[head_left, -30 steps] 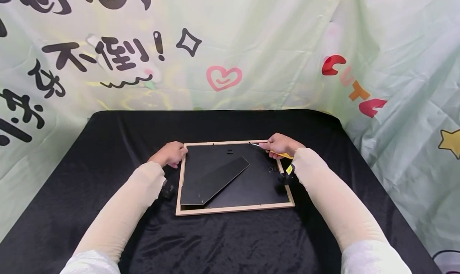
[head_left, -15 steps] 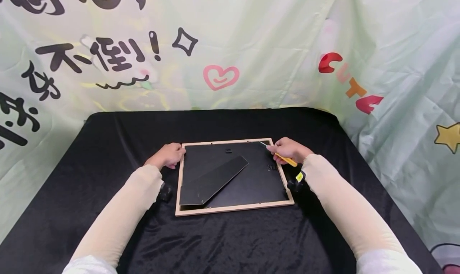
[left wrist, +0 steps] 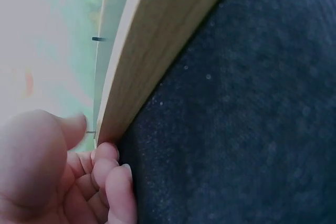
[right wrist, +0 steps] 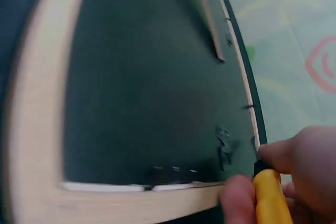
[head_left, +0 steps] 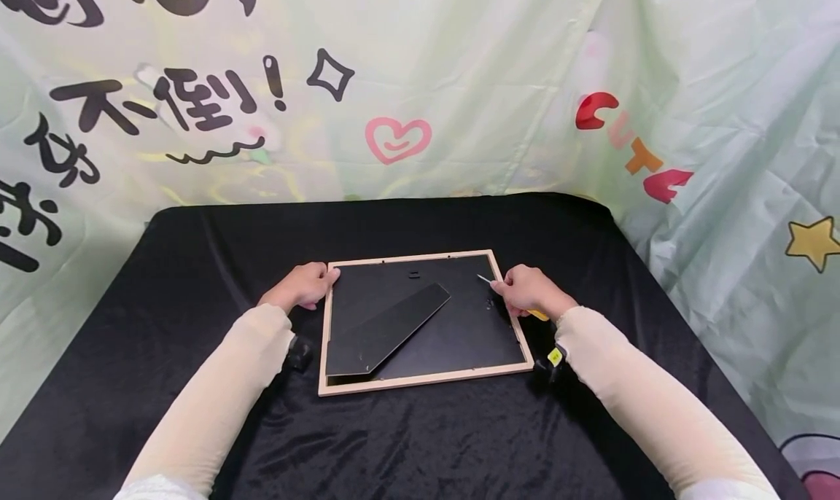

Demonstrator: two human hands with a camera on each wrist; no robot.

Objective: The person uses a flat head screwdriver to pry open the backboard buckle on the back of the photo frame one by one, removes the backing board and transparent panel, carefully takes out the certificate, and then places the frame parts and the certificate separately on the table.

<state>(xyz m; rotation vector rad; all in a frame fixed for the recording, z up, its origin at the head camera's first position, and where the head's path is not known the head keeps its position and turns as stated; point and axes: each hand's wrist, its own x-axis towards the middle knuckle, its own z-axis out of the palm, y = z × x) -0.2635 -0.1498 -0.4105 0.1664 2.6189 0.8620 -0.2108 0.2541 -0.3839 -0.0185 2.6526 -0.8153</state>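
A picture frame [head_left: 426, 379] with a pale wooden border lies face down, its black backing board [head_left: 472, 340] upward. A black easel leg [head_left: 394, 331] slants across the board. My left hand [head_left: 303, 285] grips the far left corner, thumb over the border and fingers bent against the outer side, also visible in the left wrist view. My right hand [head_left: 530, 292] holds a screwdriver [right wrist: 270, 198] with a yellow handle and black collar, above the frame's right border. Its thin metal shaft [head_left: 484, 278] points left over the board. Small dark tabs [right wrist: 148, 188] line the border's inner edge.
Black velvety cloth [head_left: 420, 449] covers the table under the frame. A pale green printed curtain [head_left: 499, 84] hangs behind the table and along its right side. Small black hardware [head_left: 413, 275] sits on the board near the far border.
My right hand has moved with the screwdriver from the far border, around the far right corner, toward me along the right border. My left hand keeps its hold on the corner.
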